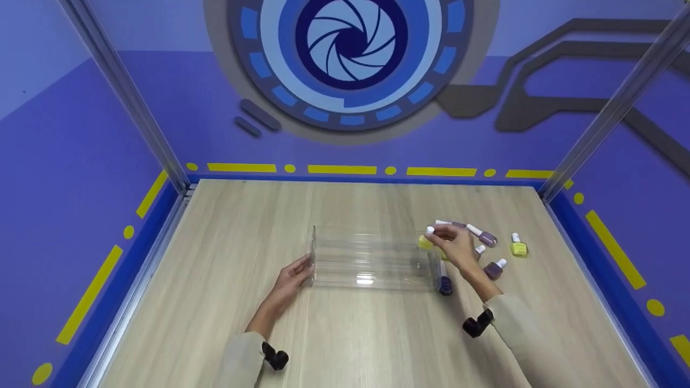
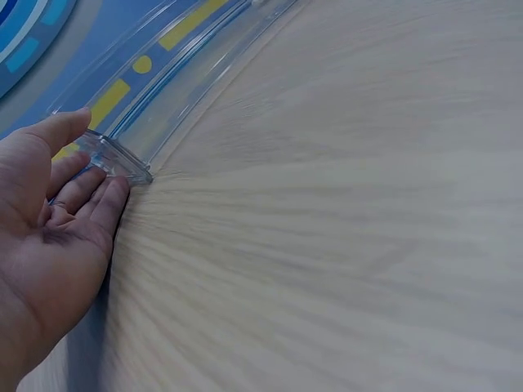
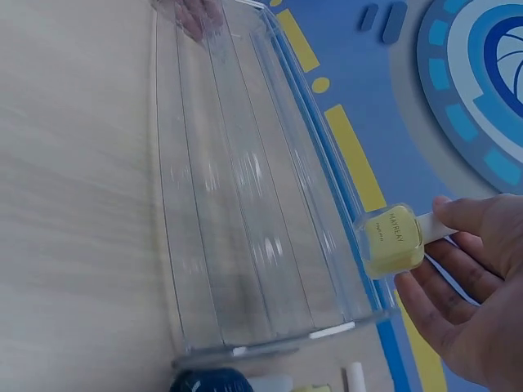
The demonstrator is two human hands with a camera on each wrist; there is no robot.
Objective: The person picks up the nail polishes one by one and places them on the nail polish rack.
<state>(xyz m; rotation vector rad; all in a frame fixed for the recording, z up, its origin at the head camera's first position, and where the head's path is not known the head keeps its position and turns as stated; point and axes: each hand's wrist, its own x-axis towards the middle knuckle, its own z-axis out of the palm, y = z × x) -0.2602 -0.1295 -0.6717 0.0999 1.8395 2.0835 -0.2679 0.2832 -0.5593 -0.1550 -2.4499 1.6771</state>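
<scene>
In the head view a clear plastic stepped rack [image 1: 372, 264] stands on the wooden table. At its left end, my left hand [image 1: 291, 280] holds the side panel; the left wrist view shows the thumb and fingers of that hand [image 2: 65, 196] at the panel's corner. Above the rack's right end, my right hand [image 1: 455, 245] pinches the white cap of a yellow nail polish bottle [image 3: 392, 241], its glass pointing away from the fingers. A dark nail polish bottle [image 1: 445, 285] lies against the rack's right end.
Right of the rack lie several nail polish bottles, among them a mauve one [image 1: 488, 238], a purple one [image 1: 494, 270] and a yellow one [image 1: 519, 248]. Blue panel walls [image 1: 345, 153] and metal posts [image 1: 620, 102] border the table [image 1: 366, 334].
</scene>
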